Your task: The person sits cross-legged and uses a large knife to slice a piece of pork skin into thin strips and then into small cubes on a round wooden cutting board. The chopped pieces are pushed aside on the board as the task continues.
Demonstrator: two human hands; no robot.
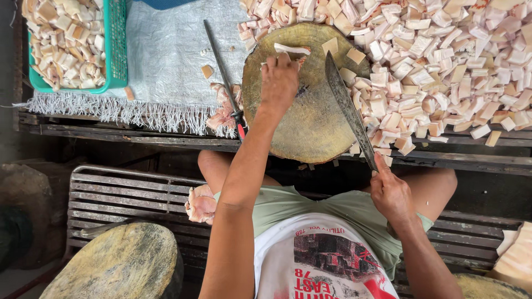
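My left hand (279, 80) reaches over a round wooden chopping block (310, 122) and its fingers close on a pale strip of fatty meat (292, 50) at the block's far edge. My right hand (390, 194) grips the handle of a long dark cleaver (348, 108), whose blade lies across the block's right side, point away from me. A few cut cubes (354, 55) rest on the block beside the blade.
A big heap of cut pale cubes (443, 61) covers the table to the right. A green basket (113, 50) of cubes stands far left on a white woven sheet (166, 55). A sharpening steel (224, 77) lies left of the block. Scraps (200, 204) lie on my left thigh; another block (119, 266) sits lower left.
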